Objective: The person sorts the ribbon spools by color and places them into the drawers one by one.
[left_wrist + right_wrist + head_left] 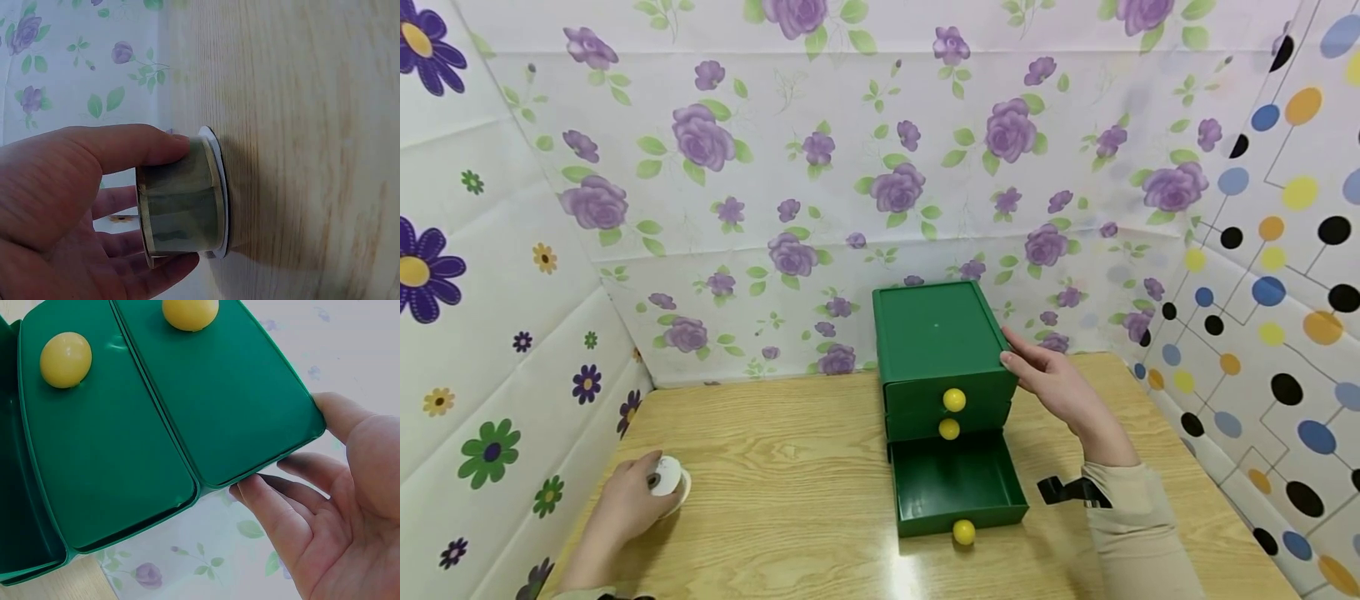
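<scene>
At the left of the table my left hand [628,496] grips a spool of ribbon [184,203]. Its thumb presses one side of the wound ribbon, which looks greenish and sheer, and the fingers reach around the other. One white end disc [217,194] of the spool is close to the table surface. A green drawer cabinet [936,333] with yellow round knobs stands right of centre. Its lowest drawer [955,487] is pulled out and empty, while the upper two are in. My right hand [1056,387] rests against the cabinet's right side, thumb at the top edge and fingers extended along the side wall.
Wood-grain table [782,483] lies between the spool and the cabinet. A rose-patterned sheet [820,208] hangs close behind the cabinet. Patterned sheets also border the left and right sides. A black strap [1071,492] sticks out from the right wrist beside the open drawer.
</scene>
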A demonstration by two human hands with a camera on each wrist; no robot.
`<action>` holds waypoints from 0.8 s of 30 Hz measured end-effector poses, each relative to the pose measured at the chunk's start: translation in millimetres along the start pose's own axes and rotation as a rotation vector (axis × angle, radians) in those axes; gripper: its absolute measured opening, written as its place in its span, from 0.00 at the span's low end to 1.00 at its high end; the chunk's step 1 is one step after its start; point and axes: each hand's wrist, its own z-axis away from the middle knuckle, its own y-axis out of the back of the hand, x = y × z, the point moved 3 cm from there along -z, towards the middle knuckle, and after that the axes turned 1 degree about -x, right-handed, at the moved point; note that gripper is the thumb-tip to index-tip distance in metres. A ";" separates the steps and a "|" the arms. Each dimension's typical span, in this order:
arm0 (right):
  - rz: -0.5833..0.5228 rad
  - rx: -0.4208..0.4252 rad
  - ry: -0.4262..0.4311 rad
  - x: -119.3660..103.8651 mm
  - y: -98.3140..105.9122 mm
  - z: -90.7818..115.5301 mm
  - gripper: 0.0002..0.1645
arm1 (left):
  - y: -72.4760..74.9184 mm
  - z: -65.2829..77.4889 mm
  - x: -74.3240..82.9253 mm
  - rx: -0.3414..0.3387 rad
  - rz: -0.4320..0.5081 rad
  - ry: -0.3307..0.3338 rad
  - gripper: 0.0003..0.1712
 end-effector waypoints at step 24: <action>-0.002 0.003 -0.010 3.9 0.3 -2.0 0.42 | -31.7 17.1 160.9 0.009 0.253 -0.284 0.47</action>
